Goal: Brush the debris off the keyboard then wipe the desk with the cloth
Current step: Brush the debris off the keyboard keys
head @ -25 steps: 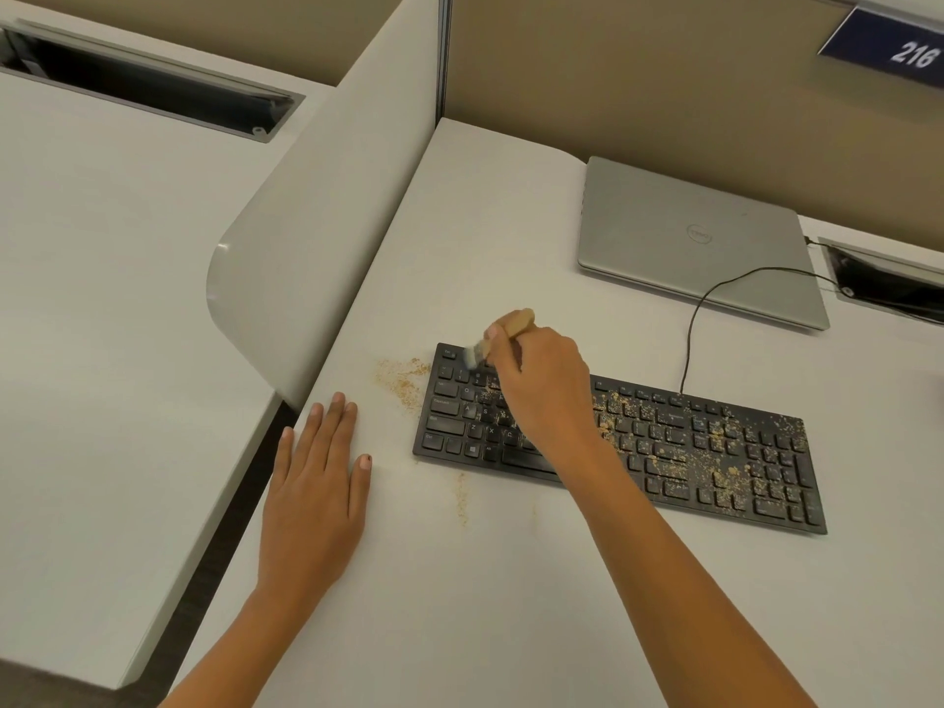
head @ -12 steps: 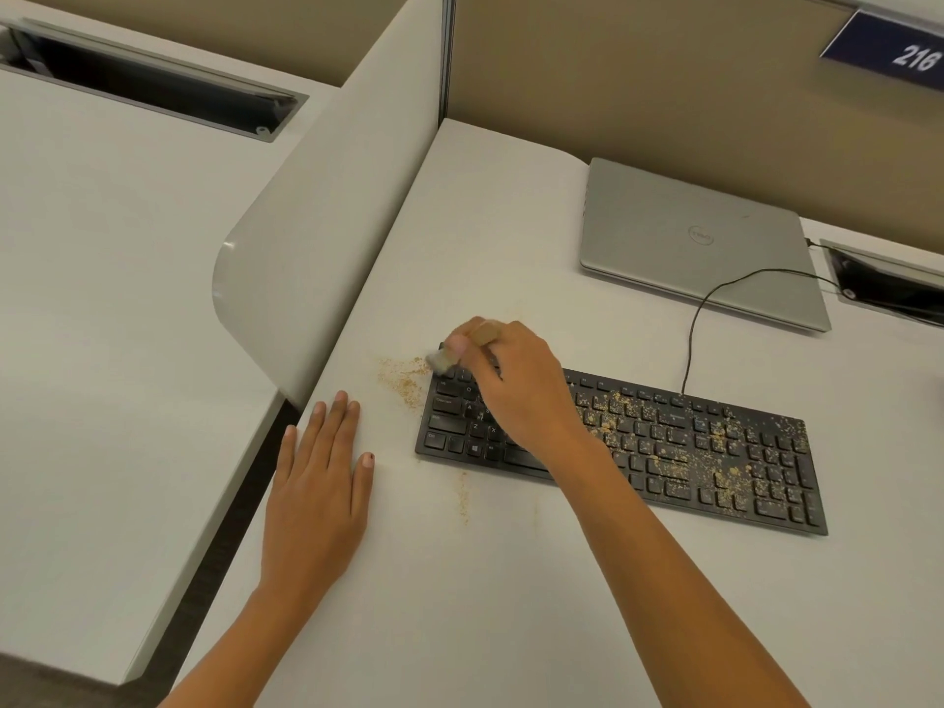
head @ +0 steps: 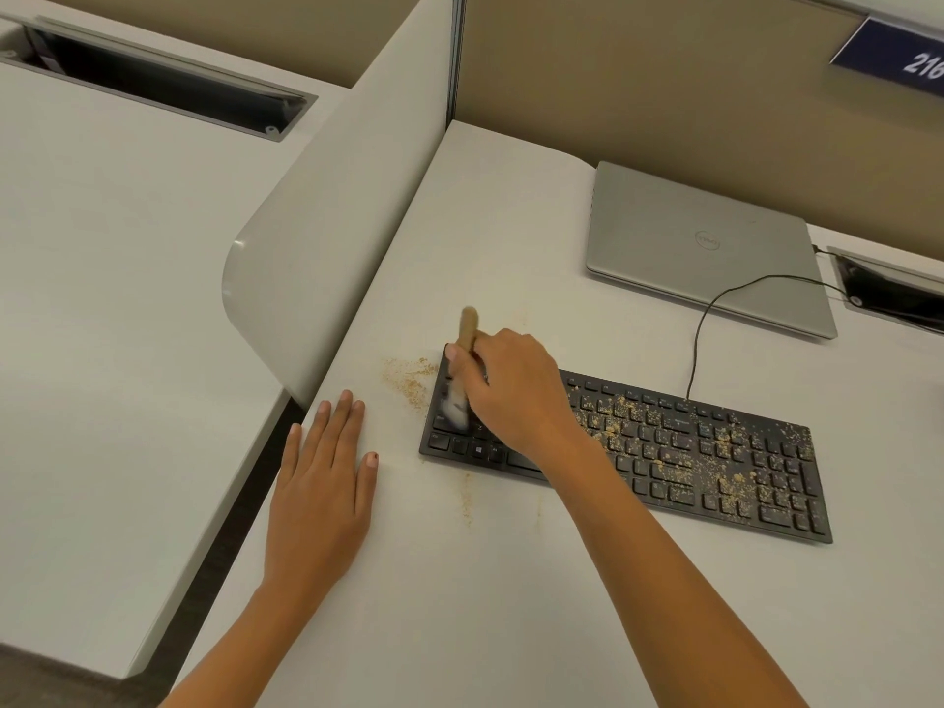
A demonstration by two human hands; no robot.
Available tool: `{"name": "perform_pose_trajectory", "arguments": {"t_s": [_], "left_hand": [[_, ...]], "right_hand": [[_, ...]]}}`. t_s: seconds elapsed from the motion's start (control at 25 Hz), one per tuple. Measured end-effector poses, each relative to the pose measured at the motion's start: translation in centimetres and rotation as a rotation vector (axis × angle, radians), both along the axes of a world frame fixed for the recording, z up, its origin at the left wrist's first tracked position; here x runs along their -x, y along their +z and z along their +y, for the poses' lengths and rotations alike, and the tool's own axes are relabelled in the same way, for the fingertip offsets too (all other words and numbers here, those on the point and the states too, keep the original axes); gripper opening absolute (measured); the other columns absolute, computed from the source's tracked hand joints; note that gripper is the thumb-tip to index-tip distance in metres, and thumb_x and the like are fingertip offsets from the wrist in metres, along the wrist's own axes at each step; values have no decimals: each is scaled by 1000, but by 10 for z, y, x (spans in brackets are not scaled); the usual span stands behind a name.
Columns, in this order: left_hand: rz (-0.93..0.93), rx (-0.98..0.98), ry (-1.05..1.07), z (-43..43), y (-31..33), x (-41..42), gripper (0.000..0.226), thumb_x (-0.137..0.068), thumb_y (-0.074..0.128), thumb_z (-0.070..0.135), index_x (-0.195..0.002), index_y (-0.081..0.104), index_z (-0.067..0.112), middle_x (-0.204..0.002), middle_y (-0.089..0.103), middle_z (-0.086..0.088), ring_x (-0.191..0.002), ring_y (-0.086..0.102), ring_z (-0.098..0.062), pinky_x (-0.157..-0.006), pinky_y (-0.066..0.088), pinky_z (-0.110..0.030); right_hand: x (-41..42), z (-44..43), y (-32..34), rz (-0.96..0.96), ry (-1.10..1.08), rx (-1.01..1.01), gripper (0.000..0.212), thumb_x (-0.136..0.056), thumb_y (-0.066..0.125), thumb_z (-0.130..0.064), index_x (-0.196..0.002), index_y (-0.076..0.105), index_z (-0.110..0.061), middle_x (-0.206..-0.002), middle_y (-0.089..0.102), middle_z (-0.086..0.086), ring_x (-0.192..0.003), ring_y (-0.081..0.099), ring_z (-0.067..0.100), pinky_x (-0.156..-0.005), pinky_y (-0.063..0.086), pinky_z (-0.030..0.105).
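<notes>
White laminate desk point(head: 511, 631) carries all.
Closed silver-grey laptop point(head: 705, 247) by back edge, right side.
Black corded keyboard point(head: 689, 467) mid-desk, angled. Right half thick with tan crumbs point(head: 664, 452), left end mostly clean.
Left hand point(head: 322, 482) flat on desk near left edge, fingers straight, holding nothing.
Right hand point(head: 516, 396) clenched round small wooden-handled brush point(head: 467, 327), bristles on left-end keys.
Small crumb pile point(head: 408, 378) on desk just beside keyboard's left end.
Cloth not in sight.
Risks, my guess: hard flick sends crumbs over left edge; bristles push grit under keycaps; unbraced keyboard skids.
</notes>
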State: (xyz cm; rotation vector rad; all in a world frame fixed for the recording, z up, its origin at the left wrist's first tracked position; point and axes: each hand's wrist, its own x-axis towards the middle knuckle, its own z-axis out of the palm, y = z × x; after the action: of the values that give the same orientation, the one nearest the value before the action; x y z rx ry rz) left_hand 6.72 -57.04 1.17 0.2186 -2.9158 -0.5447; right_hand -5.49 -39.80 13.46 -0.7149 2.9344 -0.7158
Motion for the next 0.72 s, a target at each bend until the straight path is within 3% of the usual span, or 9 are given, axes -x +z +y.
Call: {"name": "perform_pose_trajectory", "arguments": {"t_s": [0.12,0.2,0.32,0.44,0.6,0.72], "left_hand": [[0,3,3,-1,0,-1,60,-104,18,42,-157,22,15,-163,20,-1,-152,9,-14,-124,2,-36],[-1,0,3,-1,0,-2,59,-104,18,42,-157,22,15,-163,20,0,-152,9,-13,-124,3,-37],[-7,6,2,0,0,-1,59,-104,18,42,-157,21,15,-163,20,0,-152,9,-14,-124,2,-36],[-9,12,4,-2,-1,0,59,-104,19,42,-157,21,15,-163,19,0,-152,9,-14,-124,1,-35],[-6,12,3,-1,-1,-1,59,-104,19,41,-157,22,15,-163,20,0,-152,10,-14,-124,1,-35],[-1,12,3,-1,-1,-2,59,-104,20,41,-157,22,15,-163,20,-1,-152,11,-15,-124,1,-35]], "right_hand": [[1,-3,2,47,59,60,33,-102,40,-33,-79,57,-15,-62,49,-11,-68,46,19,-72,36,37],[3,-5,0,39,126,6,34,-102,39,-35,-83,60,-15,-73,59,-6,-75,48,20,-75,36,36],[9,3,-2,89,113,-97,35,-102,42,-35,-72,49,-16,-72,59,-4,-78,45,20,-75,34,36],[13,5,-2,62,107,-45,42,-99,37,-41,-81,63,-13,-79,65,-6,-83,47,17,-77,34,34],[10,9,-2,130,69,-110,36,-101,43,-34,-77,60,-14,-73,63,-2,-82,48,21,-77,34,36],[8,9,0,29,70,-33,37,-102,39,-37,-92,67,-15,-80,64,-4,-86,49,20,-79,36,36]]}}
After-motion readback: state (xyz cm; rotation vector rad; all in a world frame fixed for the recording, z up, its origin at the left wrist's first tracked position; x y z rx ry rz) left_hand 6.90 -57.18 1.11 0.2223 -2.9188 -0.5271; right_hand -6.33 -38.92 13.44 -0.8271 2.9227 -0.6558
